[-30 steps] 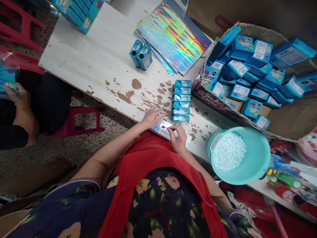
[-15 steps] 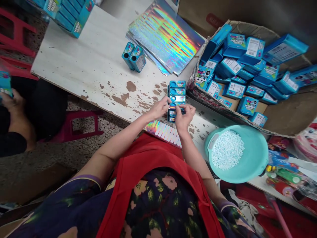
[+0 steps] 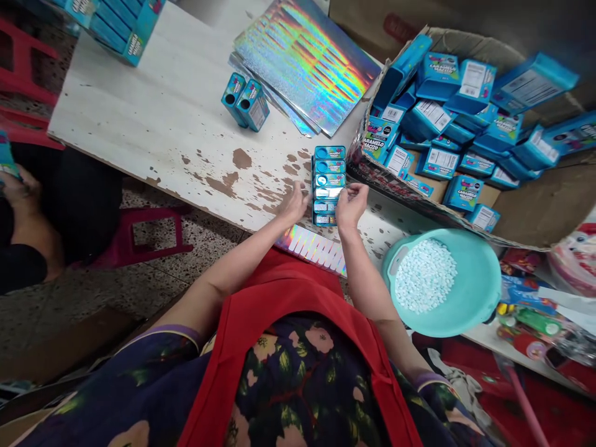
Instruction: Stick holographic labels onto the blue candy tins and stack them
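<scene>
Silvery film [image 3: 328,193] on the blue box row [image 3: 330,166] is best smoothed flat with the row steadied by the left hand [image 3: 294,203], held beside it with fingers slightly apart, while any grip by the right hand [image 3: 351,206], at the row's opposite edge, cannot be told.

I log one apron [image 3: 298,299], plain red, its broad straps [image 3: 208,372] framing a curved opening; one dark navy shirt [image 3: 274,385], printed with pink flowers [image 3: 320,339] and green leaves [image 3: 325,375]; two short sleeves [image 3: 156,363] of the same print, edged in purple trim [image 3: 186,332] with a thin pale line. Left hand [image 3: 294,205] and right hand [image 3: 351,205] I enter as bare, forearms [image 3: 250,249] likewise.
</scene>
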Demonstrator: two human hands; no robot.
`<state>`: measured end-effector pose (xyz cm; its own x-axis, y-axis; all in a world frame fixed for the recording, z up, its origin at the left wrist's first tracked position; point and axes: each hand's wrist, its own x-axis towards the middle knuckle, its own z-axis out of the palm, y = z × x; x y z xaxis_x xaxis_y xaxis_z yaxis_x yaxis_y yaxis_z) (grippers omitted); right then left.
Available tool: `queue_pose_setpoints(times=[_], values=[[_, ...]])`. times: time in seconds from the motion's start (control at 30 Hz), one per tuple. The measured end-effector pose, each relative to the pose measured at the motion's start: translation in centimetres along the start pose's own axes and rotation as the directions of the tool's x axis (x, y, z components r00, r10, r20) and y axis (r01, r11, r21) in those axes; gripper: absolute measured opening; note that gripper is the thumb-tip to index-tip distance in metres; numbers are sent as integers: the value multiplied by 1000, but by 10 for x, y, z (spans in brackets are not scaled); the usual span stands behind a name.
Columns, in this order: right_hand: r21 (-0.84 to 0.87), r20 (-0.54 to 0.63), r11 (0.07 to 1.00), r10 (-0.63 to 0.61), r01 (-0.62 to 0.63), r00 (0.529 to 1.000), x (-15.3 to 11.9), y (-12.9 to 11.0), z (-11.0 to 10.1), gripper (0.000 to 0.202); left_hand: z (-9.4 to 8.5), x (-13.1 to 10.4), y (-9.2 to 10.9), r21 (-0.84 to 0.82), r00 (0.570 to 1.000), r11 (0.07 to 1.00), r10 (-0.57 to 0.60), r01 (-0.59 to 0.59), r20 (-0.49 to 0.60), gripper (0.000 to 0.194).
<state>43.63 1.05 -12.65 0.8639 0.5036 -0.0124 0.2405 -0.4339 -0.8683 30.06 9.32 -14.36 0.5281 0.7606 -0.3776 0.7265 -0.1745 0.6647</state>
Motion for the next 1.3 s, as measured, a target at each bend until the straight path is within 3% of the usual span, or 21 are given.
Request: queue_pose_setpoints(times=[0.07, 0.1, 0.17, 0.23, 0.33, 0.4, 0.6, 0.73, 0.87, 0.97, 1.1, 1.2, 1.3], values=[[19, -36, 996, -84, 85, 996, -10, -3, -9, 17, -14, -7, -14, 73, 996, 996, 52, -57, 65, 31], [4, -58, 989, -147, 148, 987, -20, -5, -15, 19, -23, -12, -22, 84, 983, 990, 99, -113, 156, 29], [-30, -47, 960, -280, 279, 959, -48, -8, -24, 19, -39, -24, -37, 69, 897, 968, 196, -242, 396, 27], [-10, 77, 926, -376, 378, 923, -81, -9, -28, 17, -52, -37, -48, 73, 829, 957, 205, -282, 521, 27], [47, 322, 895, -435, 445, 841, -120, 0, -18, 19, -61, -49, -55, 62, 854, 970, 176, -235, 489, 29], [29, 418, 884, -434, 466, 798, -133, 8, -7, 25, -63, -52, -54, 12, 866, 974, 194, -224, 460, 30], [-126, 545, 842, -382, 524, 746, -130, 16, 12, 31, -58, -48, -48, 52, 879, 964, 217, -263, 425, 26], [-229, 593, 809, -325, 542, 737, -131, 14, 11, 33, -55, -48, -49, 76, 892, 965, 199, -250, 405, 27], [-249, 669, 743, -332, 621, 665, -138, 18, 7, 35, -52, -49, -49, 72, 913, 980, 146, -186, 381, 25], [-221, 688, 731, -353, 646, 634, -142, 19, 1, 25, -49, -48, -49, 72, 929, 986, 119, -154, 351, 23], [-180, 653, 748, -394, 639, 646, -138, 3, -12, 16, -43, -46, -51, 138, 948, 982, 83, -130, 307, 23], [-83, 544, 861, -383, 502, 747, -126, -17, -24, 14, -43, -48, -45, 143, 971, 982, 93, -126, 219, 25], [75, 456, 937, -336, 341, 824, -109, -35, -33, 13, -52, -57, -31, -117, 975, 976, 197, -184, 104, 34]])
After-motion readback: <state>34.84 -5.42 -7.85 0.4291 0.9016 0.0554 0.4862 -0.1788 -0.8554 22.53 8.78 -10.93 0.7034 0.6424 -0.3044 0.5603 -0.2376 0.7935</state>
